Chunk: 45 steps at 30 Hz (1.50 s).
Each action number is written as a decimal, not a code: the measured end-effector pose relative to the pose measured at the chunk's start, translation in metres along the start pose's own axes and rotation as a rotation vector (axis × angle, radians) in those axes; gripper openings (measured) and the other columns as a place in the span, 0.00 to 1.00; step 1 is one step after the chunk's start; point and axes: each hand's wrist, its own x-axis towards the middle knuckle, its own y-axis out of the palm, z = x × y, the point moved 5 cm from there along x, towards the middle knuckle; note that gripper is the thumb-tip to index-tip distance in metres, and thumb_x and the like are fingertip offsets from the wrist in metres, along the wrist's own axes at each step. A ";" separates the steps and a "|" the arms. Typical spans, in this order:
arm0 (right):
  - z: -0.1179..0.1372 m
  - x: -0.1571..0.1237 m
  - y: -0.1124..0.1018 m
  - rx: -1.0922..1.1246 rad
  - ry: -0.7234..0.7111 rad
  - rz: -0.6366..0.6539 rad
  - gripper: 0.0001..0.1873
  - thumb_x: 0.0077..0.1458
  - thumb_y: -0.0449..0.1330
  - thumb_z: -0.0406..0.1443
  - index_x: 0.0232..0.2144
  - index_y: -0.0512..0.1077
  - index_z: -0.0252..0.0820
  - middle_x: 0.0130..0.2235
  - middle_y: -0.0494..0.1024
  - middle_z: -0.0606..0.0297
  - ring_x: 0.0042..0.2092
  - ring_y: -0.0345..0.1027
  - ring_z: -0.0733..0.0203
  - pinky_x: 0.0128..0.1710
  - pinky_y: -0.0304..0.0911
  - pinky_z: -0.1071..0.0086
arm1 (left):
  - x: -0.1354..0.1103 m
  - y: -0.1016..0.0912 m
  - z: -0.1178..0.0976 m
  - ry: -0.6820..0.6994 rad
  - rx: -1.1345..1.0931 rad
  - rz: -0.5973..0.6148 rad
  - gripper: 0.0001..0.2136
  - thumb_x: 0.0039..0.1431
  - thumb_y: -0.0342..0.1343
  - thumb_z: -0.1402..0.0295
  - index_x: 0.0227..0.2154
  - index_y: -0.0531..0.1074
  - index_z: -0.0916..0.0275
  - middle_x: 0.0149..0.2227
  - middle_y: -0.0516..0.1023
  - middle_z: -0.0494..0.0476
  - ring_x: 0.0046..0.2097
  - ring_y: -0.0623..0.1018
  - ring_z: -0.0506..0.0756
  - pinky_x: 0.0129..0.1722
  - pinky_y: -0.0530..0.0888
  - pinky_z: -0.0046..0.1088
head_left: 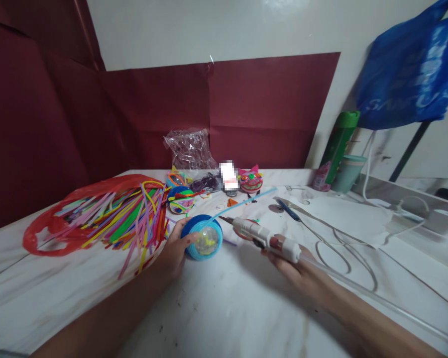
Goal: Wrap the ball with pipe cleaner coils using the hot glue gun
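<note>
My left hand (178,244) is closed around a ball wrapped in blue pipe cleaners (209,257), dark blue on top and light blue below, with a clear window showing yellow bits inside. A loose light-blue pipe cleaner (242,202) runs from the ball up to the right. In my right hand (289,266) is a white hot glue gun (259,233), its dark nozzle pointing left, close to the ball's right side. A long clear glue stick (358,284) sticks out of the gun's back and passes over my forearm.
At left, a red plastic bag (41,238) holds many coloured pipe cleaners (123,214). Finished-looking decorated balls (251,180) and crumpled clear plastic (190,149) lie at the back. A blue-handled cutter (289,210), cables (336,248), a green can (339,144) and a cup (350,174) stand or lie right.
</note>
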 end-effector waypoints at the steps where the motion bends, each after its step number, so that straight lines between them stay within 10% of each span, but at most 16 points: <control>1: -0.008 0.003 -0.002 -0.097 0.005 -0.020 0.10 0.58 0.50 0.39 0.32 0.70 0.43 0.31 0.76 0.63 0.32 0.69 0.58 0.31 0.64 0.68 | 0.002 -0.002 0.000 0.011 -0.019 0.006 0.28 0.43 0.64 0.65 0.50 0.66 0.58 0.39 0.78 0.55 0.42 0.78 0.60 0.40 0.72 0.33; 8: -0.047 0.016 0.010 -0.767 0.009 0.087 0.05 0.54 0.55 0.29 0.35 0.70 0.37 0.37 0.76 0.50 0.42 0.69 0.46 0.34 0.62 0.64 | 0.004 -0.005 -0.005 0.029 -0.088 0.035 0.30 0.45 0.65 0.64 0.53 0.65 0.58 0.44 0.79 0.58 0.45 0.79 0.61 0.44 0.73 0.36; 17: -0.064 0.016 -0.002 -0.616 0.052 0.174 0.04 0.48 0.59 0.30 0.29 0.72 0.42 0.34 0.80 0.56 0.39 0.73 0.49 0.35 0.64 0.64 | 0.001 -0.007 -0.006 0.089 -0.049 0.047 0.28 0.44 0.65 0.65 0.51 0.66 0.57 0.41 0.78 0.54 0.42 0.77 0.58 0.41 0.71 0.32; 27: 0.076 0.017 -0.002 -0.355 -0.692 -0.308 0.09 0.60 0.54 0.30 0.43 0.71 0.39 0.46 0.78 0.50 0.50 0.68 0.48 0.47 0.64 0.55 | -0.015 0.006 -0.025 0.185 0.302 -0.020 0.28 0.40 0.65 0.68 0.48 0.67 0.57 0.47 0.71 0.57 0.45 0.73 0.61 0.42 0.69 0.34; 45: 0.037 0.036 0.063 0.305 0.078 -0.121 0.07 0.55 0.59 0.36 0.25 0.69 0.41 0.24 0.74 0.66 0.27 0.66 0.62 0.28 0.59 0.72 | -0.012 0.012 -0.021 0.272 0.579 0.101 0.32 0.40 0.63 0.62 0.51 0.61 0.60 0.50 0.70 0.63 0.50 0.74 0.63 0.48 0.71 0.40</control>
